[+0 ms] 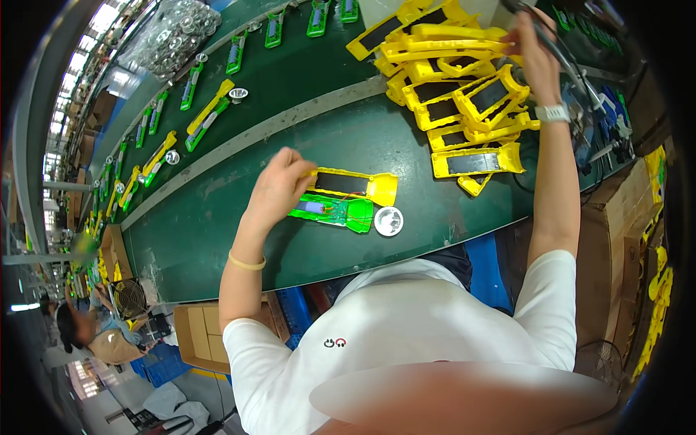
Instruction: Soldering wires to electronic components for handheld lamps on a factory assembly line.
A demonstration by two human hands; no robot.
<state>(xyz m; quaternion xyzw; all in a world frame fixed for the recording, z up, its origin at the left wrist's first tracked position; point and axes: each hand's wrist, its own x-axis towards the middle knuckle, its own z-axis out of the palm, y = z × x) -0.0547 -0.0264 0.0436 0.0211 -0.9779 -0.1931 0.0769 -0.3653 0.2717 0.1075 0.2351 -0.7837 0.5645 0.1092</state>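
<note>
My left hand [281, 187] has its fingers pinched together at the left end of a yellow plastic half-shell [380, 188] with a dark panel. What the fingertips hold, if anything, is hidden. Just below lies a green half-shell [355, 214] with a blue cylindrical cell and thin wires. Beside its right end sits a round silver reflector [388, 221]. At the far right, my right hand [535, 51] is raised beyond the yellow pile, fingers curled round a dark rod-like tool [551, 45]; its tip cannot be made out.
Several yellow half-shells [464, 94] are heaped at the far right of the green table [217, 210]. Across a grey rail [268, 116], green and yellow parts stand in a row on a belt [290, 72]. A bag of reflectors [174, 36] lies at the far left. Another person [101, 333] is at lower left.
</note>
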